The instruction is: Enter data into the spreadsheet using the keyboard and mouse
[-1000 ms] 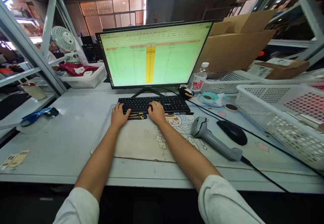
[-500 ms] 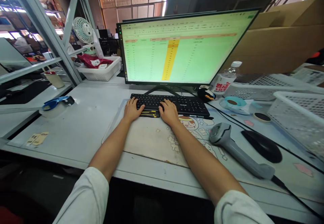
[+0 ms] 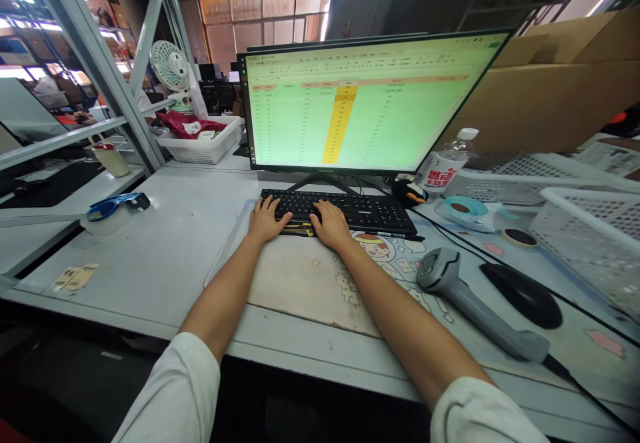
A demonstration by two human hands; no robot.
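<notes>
Both hands rest on a black keyboard (image 3: pixel 370 213) below a monitor (image 3: pixel 290 129) that shows a spreadsheet with a yellow column. My left hand (image 3: pixel 267 220) lies over the keyboard's left end, fingers spread on the keys and thumb pointing right. My right hand (image 3: pixel 330 221) covers keys near the middle, its fingers apart and its thumb to the left. Between the thumbs, along the keyboard's front edge, lies a yellow-and-black utility knife (image 3: pixel 299 230), partly hidden by the hands. A black pen (image 3: pixel 400 235) lies along the same edge, farther right.
To the right lie a grey barcode scanner (image 3: pixel 475 303), a black mouse (image 3: pixel 523 295), a roll of teal tape (image 3: pixel 463 208), a bottle (image 3: pixel 445 166) and white baskets (image 3: pixel 590 229). On the left are a tape dispenser (image 3: pixel 113 213), paper tags (image 3: pixel 75 276) and a metal frame (image 3: pixel 95 63).
The whole view has shifted slightly, with things sitting a little lower and to the right. My hands stay on the keyboard; the fingers have moved slightly over the keys.
</notes>
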